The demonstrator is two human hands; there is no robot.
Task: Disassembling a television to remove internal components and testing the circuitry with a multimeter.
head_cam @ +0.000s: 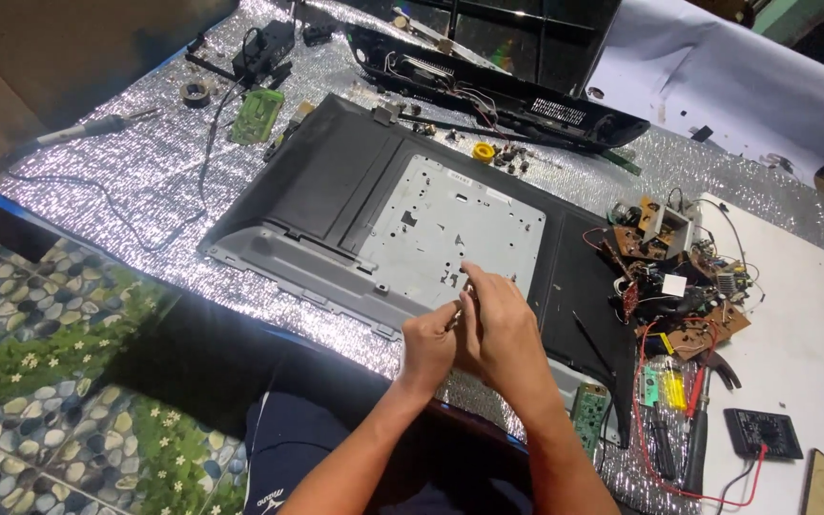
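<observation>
While two hands [474, 329] meet, one panel [336, 191] lies beneath.

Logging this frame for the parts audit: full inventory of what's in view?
TV back panel: 1, black with grey metal plate, centre of mat
Foil mat: 1, silver, under everything
TV front frame: 1, black, top
Soldering iron: 1, grey, upper left
Green board: 1, upper left
Yellow roll: 1, above panel
Pile of circuit boards: brown, right
Multimeter: 1, black, lower right
Left hand: fingers pinched, contents unclear
Right hand: touching left, over panel's near edge
</observation>
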